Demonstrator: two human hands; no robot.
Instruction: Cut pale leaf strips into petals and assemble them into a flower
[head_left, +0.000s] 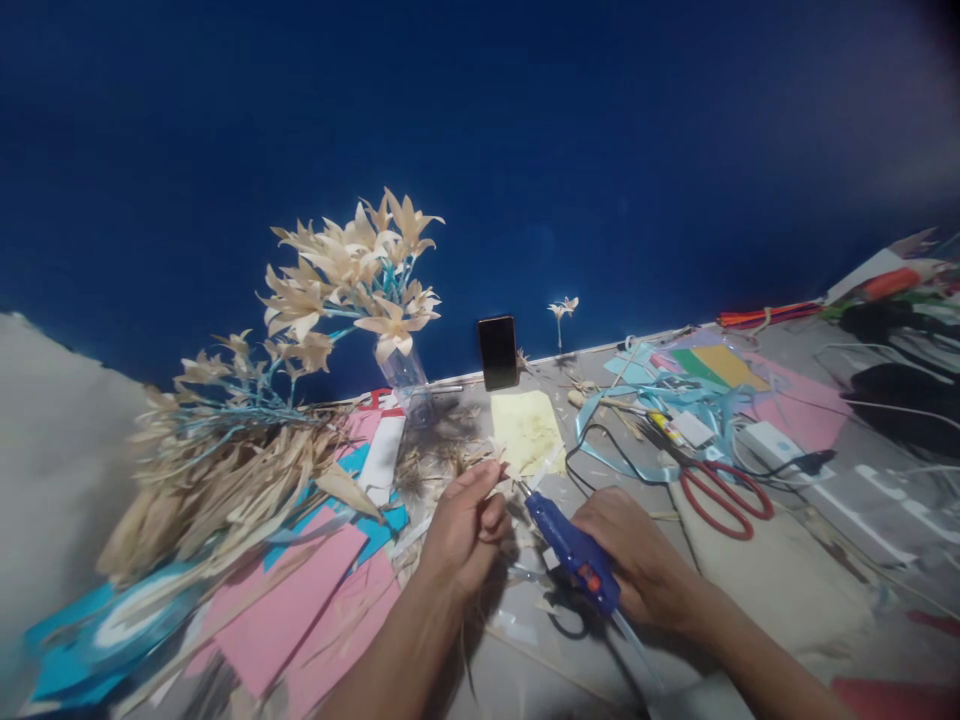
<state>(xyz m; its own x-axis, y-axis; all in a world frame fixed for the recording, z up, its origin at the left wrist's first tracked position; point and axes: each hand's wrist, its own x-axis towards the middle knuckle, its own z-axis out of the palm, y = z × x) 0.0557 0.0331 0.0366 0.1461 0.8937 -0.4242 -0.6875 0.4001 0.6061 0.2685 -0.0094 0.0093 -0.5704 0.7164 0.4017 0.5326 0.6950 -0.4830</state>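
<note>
right hand: clamped around blue glue gun | left hand: pinching tiny pale piece

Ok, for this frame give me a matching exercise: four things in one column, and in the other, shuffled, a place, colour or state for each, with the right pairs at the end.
Things
1. glue gun
2. scissors
3. phone
4. yellow sheet

Places, colours or states
A. upright, in front of the blue wall
B. red-handled
C. lying flat, just in front of the phone
D. held in the right hand

Right pairs
1-D
2-B
3-A
4-C
</note>
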